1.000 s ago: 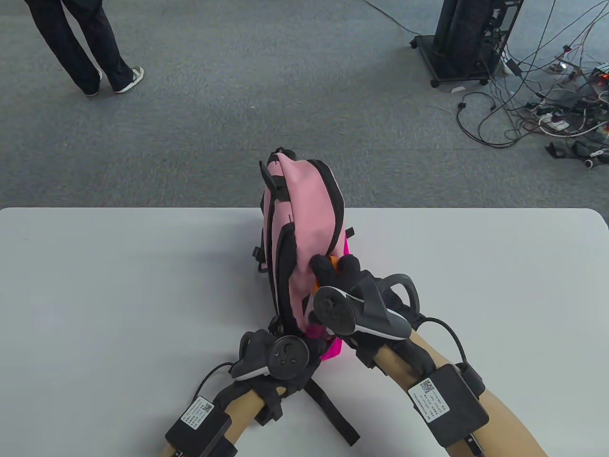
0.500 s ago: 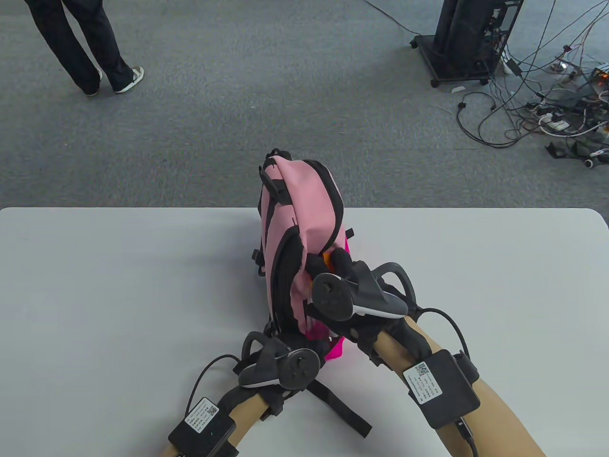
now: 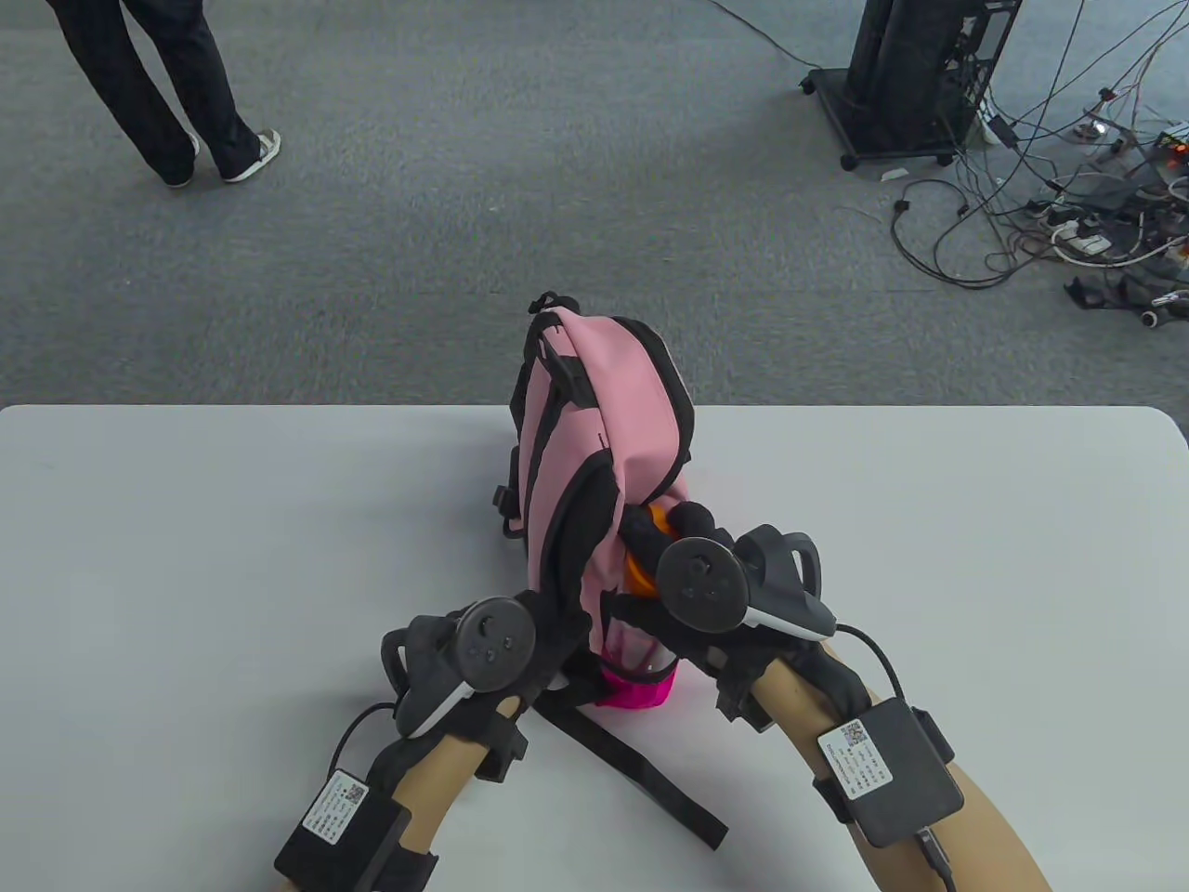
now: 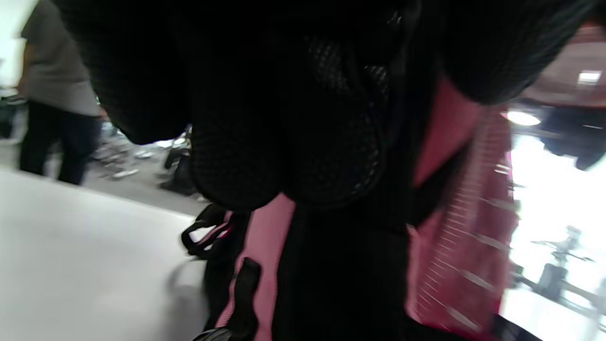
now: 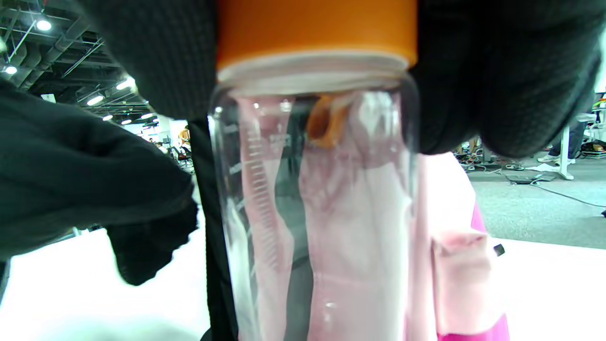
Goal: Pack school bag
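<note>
A pink school bag (image 3: 594,446) with black trim stands upright at the table's far middle edge; it also shows in the left wrist view (image 4: 265,255). My right hand (image 3: 669,539) grips a clear bottle with an orange cap (image 3: 655,520) by its top, held against the bag's near right side. In the right wrist view the bottle (image 5: 322,213) hangs upright below my fingers (image 5: 497,94). My left hand (image 3: 548,641) holds the bag's black padded near-left edge, low down; its fingers (image 4: 284,118) press the mesh. A bright pink pocket (image 3: 636,688) shows at the bag's base.
The white table (image 3: 186,557) spreads left and right of the bag. A black strap (image 3: 641,771) trails from the bag toward me. Beyond the table, a person (image 3: 167,84) stands on grey carpet at far left; a black stand and cables (image 3: 1022,186) lie far right.
My left hand has moved left and up along the bag's near edge. The bag has tilted slightly right. My right hand with the bottle has shifted a little right and down beside the bag.
</note>
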Motion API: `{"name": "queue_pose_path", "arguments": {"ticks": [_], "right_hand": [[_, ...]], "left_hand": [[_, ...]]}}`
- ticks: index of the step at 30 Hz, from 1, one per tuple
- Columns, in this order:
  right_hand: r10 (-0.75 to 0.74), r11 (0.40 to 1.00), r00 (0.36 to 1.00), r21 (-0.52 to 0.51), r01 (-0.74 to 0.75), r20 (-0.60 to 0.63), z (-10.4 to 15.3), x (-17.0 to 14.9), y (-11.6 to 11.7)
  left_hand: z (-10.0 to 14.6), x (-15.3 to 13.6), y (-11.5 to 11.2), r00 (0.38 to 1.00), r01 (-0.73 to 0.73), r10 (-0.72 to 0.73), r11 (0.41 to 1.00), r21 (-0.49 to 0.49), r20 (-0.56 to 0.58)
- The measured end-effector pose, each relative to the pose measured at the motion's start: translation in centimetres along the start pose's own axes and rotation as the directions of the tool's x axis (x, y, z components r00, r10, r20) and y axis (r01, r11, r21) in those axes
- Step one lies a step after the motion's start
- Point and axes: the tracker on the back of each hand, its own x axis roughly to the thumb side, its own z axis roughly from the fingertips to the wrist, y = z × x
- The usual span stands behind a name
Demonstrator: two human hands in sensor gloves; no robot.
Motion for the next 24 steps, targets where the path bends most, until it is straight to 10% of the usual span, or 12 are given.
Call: {"name": "queue_pose_path", "arguments": {"ticks": [14,17,19,24], "right_hand": [[0.178,0.956,0.982,0.246,-0.159,-0.057,-0.5,1.5,3.0],[-0.008,0.954,0.996,0.298,0.036,-0.094,-1.1,0.6,2.5],[-0.459,0.848,0.858,0.174,0.500,-0.230,-1.5,-0.3,2.5],[-0.251,0.965,0.951,0.023,0.260,-0.179,-2.4,0.1,2.4]], "left_hand": [[-2.9,2.5,-2.1,0.988,-0.147,0.148,0.989,-0.032,0.050],[-2.5,2.6,-1.9,0.983,-0.109,0.119,0.991,-0.080,0.141],[-1.5,3.2,-2.0,0.970,-0.078,0.092,0.994,-0.072,0.223],[-0.3,4.1,-3.1,0.955,-0.047,0.048,0.999,-0.009,0.294]]}}
